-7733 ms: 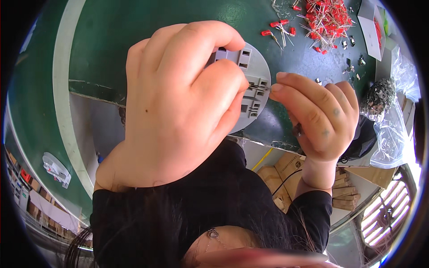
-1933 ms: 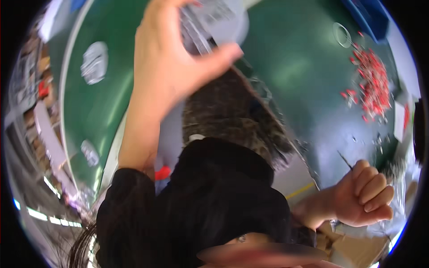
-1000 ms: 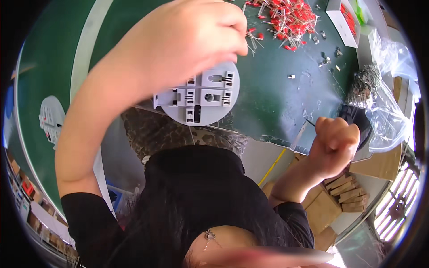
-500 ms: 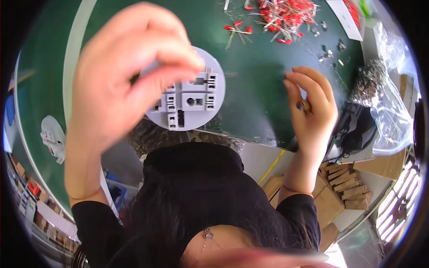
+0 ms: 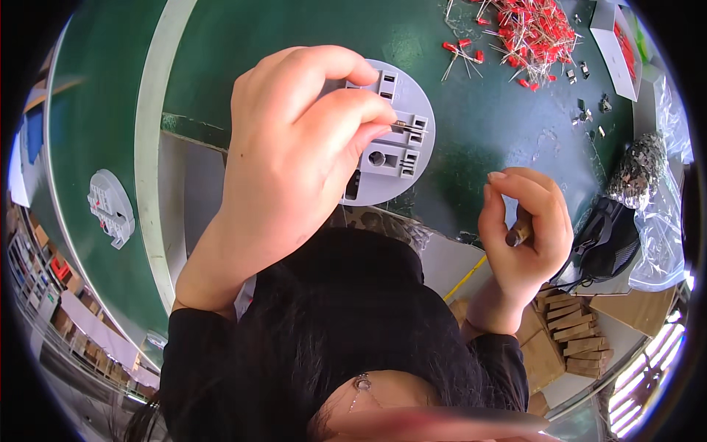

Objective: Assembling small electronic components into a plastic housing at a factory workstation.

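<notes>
A round grey plastic base [image 5: 418, 96] with moulded slots and clips lies near the table's front edge. My left hand [image 5: 298, 147] is over its left half and hides much of it. Thumb and fingers of that hand pinch a thin metal pin [image 5: 401, 126], whose end points across a slotted clip on the base. Over the table to the right, my right hand [image 5: 541, 228] is curled around a brown rod [image 5: 520, 226], perhaps a tool handle; most of it is hidden. Its thumb and index fingertips almost meet, and I cannot make out anything between them.
Red two-legged components [image 5: 526, 37] are heaped at the back, with a few loose ones beside them. Small metal clips [image 5: 584, 116] lie scattered to their right, near a white box [image 5: 615, 51] and a plastic bag [image 5: 655, 243]. Another round base [image 5: 112, 208] rests far left.
My left hand has come down to the base, and the pin now shows at its fingertips. The whole view has shifted, and more of the brown rod shows in my right hand.
</notes>
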### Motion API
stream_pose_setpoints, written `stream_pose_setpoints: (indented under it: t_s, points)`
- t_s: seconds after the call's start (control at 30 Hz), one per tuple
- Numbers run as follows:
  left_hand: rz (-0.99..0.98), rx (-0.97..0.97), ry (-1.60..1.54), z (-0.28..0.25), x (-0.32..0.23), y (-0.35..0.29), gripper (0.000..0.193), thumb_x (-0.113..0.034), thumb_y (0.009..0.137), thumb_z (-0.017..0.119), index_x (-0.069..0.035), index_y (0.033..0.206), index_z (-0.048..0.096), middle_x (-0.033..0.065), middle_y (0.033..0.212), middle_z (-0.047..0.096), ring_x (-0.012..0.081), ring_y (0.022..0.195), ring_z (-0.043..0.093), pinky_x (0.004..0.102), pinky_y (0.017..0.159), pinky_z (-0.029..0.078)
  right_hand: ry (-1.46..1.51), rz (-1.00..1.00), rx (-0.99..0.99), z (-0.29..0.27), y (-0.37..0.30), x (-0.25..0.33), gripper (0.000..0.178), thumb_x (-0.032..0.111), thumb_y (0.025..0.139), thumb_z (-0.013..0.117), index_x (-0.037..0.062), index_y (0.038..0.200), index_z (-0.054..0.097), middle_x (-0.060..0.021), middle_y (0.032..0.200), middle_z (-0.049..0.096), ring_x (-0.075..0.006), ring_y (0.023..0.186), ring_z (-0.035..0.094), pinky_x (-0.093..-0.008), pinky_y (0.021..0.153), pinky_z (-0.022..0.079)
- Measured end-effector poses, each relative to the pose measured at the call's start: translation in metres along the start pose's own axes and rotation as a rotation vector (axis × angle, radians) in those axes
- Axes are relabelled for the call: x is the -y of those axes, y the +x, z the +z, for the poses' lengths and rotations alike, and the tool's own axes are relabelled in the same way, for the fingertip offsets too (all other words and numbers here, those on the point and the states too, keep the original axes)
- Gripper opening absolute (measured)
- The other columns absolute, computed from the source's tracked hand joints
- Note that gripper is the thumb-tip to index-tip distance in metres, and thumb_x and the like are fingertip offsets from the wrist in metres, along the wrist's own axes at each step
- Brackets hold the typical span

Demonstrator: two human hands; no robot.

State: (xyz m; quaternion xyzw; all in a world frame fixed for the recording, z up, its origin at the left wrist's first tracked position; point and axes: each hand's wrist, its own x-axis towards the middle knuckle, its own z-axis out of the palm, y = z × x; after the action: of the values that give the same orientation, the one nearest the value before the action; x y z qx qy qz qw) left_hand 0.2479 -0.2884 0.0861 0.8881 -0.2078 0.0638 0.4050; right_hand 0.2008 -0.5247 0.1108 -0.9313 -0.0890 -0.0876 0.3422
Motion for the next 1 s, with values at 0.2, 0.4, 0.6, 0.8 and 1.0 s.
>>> stream_pose_setpoints:
  t_s: [0.2, 0.4, 0.6, 0.8, 1.0]
  points:
    - [0.049, 0.006, 0.042, -0.001, 0.001, 0.002, 0.019, 0.001, 0.074, 0.081, -0.005, 0.090, 0.073, 0.0080, 0.107, 0.064, 0.0250, 0.100, 0.061, 0.0330, 0.076, 0.051, -0.022, -0.089, -0.013, 0.003, 0.010, 0.000, 0.031, -0.008, 0.070, 0.076, 0.0095, 0.094, 0.068, -0.0034, 0.085, 0.072, -0.0167, 0.063, 0.063, -0.0273, 0.057, 0.044]
    - [-0.056, 0.016, -0.022, 0.001, -0.005, 0.000, 0.022, 0.007, 0.074, 0.078, -0.005, 0.091, 0.073, 0.0105, 0.113, 0.062, 0.0266, 0.100, 0.061, 0.0330, 0.077, 0.052, -0.087, -0.160, 0.104, -0.002, 0.029, 0.006, 0.030, 0.002, 0.073, 0.080, 0.0100, 0.101, 0.071, 0.0005, 0.088, 0.074, -0.0144, 0.060, 0.061, -0.0282, 0.054, 0.040]
    - [-0.140, -0.004, -0.138, -0.005, -0.004, -0.002, 0.024, 0.010, 0.072, 0.075, -0.004, 0.091, 0.070, 0.0123, 0.116, 0.059, 0.0282, 0.100, 0.062, 0.0337, 0.076, 0.053, -0.116, -0.329, 0.208, 0.001, 0.049, 0.008, 0.031, -0.002, 0.071, 0.083, 0.0076, 0.098, 0.072, -0.0018, 0.086, 0.074, -0.0111, 0.056, 0.055, -0.0254, 0.052, 0.036]
    - [-0.033, 0.016, 0.122, -0.017, -0.016, -0.002, 0.021, 0.011, 0.071, 0.073, -0.003, 0.083, 0.062, 0.0119, 0.115, 0.061, 0.0263, 0.098, 0.062, 0.0338, 0.077, 0.053, -0.213, -0.576, 0.226, 0.008, 0.057, 0.008, 0.030, 0.013, 0.068, 0.085, 0.0112, 0.096, 0.073, 0.0002, 0.088, 0.072, -0.0124, 0.059, 0.057, -0.0286, 0.054, 0.037]
    - [-0.138, 0.028, 0.016, -0.017, -0.021, -0.002, 0.020, 0.011, 0.070, 0.071, -0.002, 0.081, 0.059, 0.0122, 0.116, 0.063, 0.0260, 0.093, 0.063, 0.0335, 0.079, 0.052, -0.224, -0.649, 0.228, 0.005, 0.063, 0.005, 0.031, 0.017, 0.066, 0.085, 0.0131, 0.095, 0.074, 0.0015, 0.089, 0.071, -0.0127, 0.059, 0.055, -0.0285, 0.053, 0.035]
